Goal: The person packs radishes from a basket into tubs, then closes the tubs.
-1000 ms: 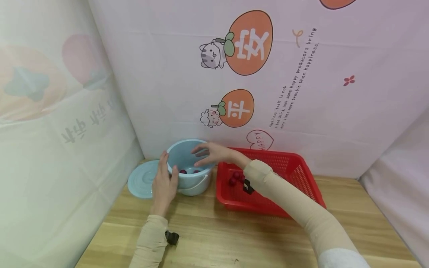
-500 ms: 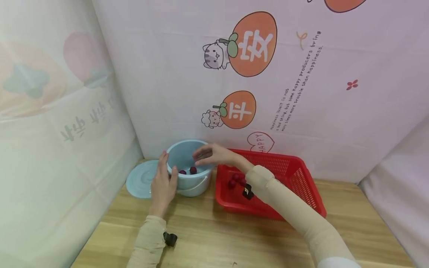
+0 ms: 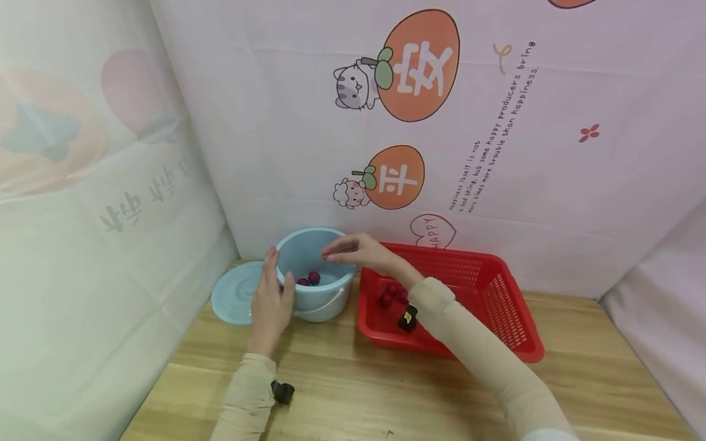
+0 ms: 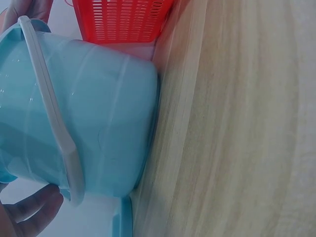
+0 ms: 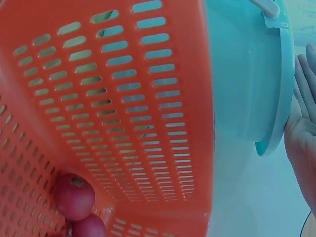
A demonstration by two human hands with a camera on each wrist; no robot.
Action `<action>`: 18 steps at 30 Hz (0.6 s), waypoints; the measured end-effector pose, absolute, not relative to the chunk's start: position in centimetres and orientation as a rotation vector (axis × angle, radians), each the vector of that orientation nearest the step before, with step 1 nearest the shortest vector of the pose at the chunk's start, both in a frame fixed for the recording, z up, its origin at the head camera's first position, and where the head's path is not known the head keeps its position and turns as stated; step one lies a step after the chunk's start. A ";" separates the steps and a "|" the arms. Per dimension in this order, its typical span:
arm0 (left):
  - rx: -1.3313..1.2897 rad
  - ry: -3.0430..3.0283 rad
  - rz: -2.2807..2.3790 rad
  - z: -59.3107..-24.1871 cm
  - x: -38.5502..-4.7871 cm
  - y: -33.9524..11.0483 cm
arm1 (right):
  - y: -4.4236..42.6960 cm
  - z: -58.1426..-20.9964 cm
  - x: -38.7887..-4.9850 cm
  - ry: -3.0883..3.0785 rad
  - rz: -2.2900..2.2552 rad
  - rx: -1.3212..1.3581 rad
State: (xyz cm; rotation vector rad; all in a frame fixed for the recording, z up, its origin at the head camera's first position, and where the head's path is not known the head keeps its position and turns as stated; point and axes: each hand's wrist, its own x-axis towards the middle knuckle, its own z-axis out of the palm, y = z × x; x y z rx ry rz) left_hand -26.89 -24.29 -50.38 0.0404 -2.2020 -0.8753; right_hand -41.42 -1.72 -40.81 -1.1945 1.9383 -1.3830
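Observation:
A light blue bucket [image 3: 317,304] stands upright on the table, its pale handle [image 4: 52,106] hanging down. Two dark red, plum-like fruits [image 3: 314,277] lie inside it. My left hand [image 3: 271,309] rests against the bucket's near left side, fingers and thumb spread along the rim. Over the bucket's right rim reaches my right hand [image 3: 358,252], its fingers loosely extended and nothing seen between them. To the right, a red plastic basket [image 3: 510,306] holds several more of these fruits [image 5: 74,196], partly hidden by the right forearm in the head view.
A blue lid [image 3: 234,294] lies flat on the table left of the bucket. Printed cloth [image 3: 298,122] hangs behind and at both sides. The wooden table [image 3: 353,392] extends in front of the bucket and basket.
Inside the bucket, one fruit has rolled left until it sits close to the other. My right hand has drawn slightly right and its fingers have come closer together. The left hand stays on the bucket.

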 end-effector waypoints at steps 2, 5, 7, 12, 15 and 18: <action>0.042 -2.205 -0.871 -50.4 -26.8 -24.4 | -1.9 -41.0 -41.4 1.919 -1.421 -1.188; 0.041 -2.212 -0.874 -50.4 -26.9 -24.6 | -2.0 -41.2 -41.5 1.900 -1.475 -1.189; 0.050 -2.215 -0.877 -50.4 -26.9 -24.7 | -2.1 -41.3 -41.5 1.895 -1.497 -1.205; 0.054 -2.204 -0.884 -50.3 -26.9 -24.9 | -2.1 -41.7 -41.7 1.874 -1.542 -1.223; 0.041 -2.199 -0.878 -50.4 -27.0 -24.8 | -1.7 -42.0 -41.7 1.847 -1.592 -1.193; 0.028 -2.199 -0.875 -50.6 -27.0 -24.7 | -1.3 -42.2 -41.5 1.841 -1.618 -1.190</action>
